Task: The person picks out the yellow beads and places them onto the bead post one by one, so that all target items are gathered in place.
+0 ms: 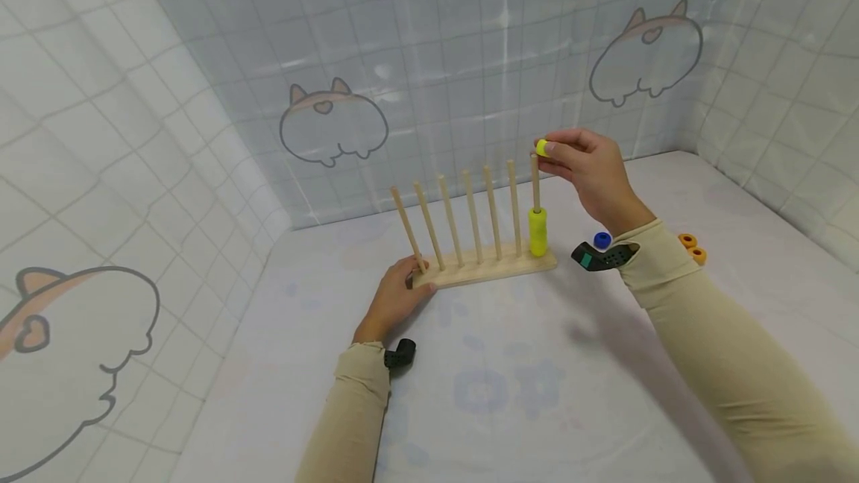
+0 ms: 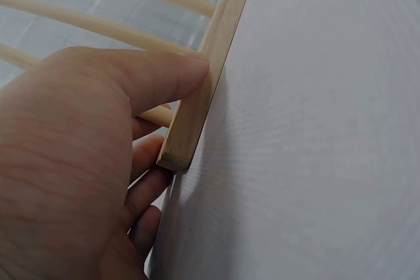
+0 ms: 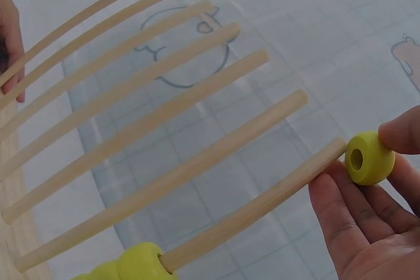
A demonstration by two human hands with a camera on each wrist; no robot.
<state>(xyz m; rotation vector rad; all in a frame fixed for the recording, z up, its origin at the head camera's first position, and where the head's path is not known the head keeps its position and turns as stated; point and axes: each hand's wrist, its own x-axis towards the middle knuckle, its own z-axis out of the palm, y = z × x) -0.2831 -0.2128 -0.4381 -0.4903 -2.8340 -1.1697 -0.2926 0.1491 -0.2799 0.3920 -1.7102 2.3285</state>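
A wooden peg rack with a row of several upright dowels stands on the table. Yellow beads are stacked at the bottom of its rightmost dowel. My right hand pinches one more yellow bead between thumb and fingers, at that dowel's tip. In the right wrist view the bead's hole faces the dowel end, and a finger touches the dowel. My left hand grips the left end of the rack's base, thumb on the near edge and fingers behind, partly hidden.
To the right, near the right wrist, lie a blue bead and two orange beads, partly beside the sleeve. A pale cloth covers the table. Tiled-pattern curtains with cartoon drawings rise at the back and sides.
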